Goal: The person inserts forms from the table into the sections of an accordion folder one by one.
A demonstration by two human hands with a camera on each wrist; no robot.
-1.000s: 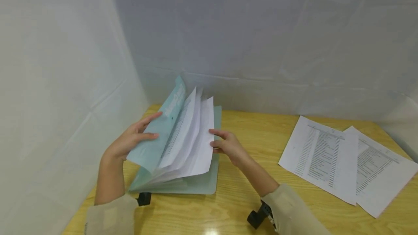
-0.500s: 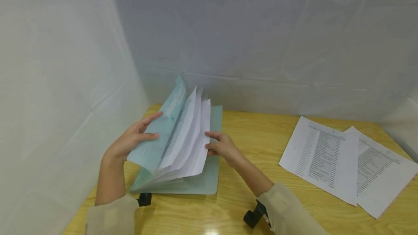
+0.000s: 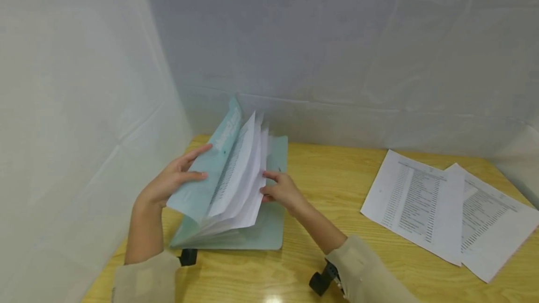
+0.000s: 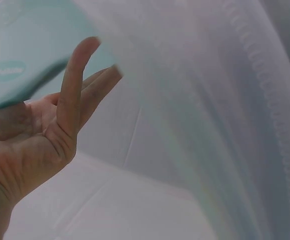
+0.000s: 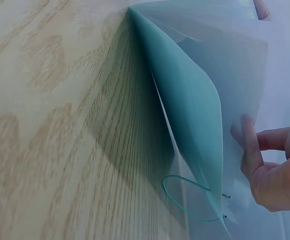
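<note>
Your left hand (image 3: 168, 183) props the folder (image 3: 219, 153) cover with flat fingers. Your right hand (image 3: 280, 191) pinches the sheets (image 3: 242, 176); a loose pinch could let them flop shut.

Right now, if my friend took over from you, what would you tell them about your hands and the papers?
Left hand props up the teal folder cover with flat fingers. Right hand pinches the edge of the raised sheets inside. The folder lies open on the wooden table. Two printed pages lie loose to the right, not filed. The folder is not closed.
</note>
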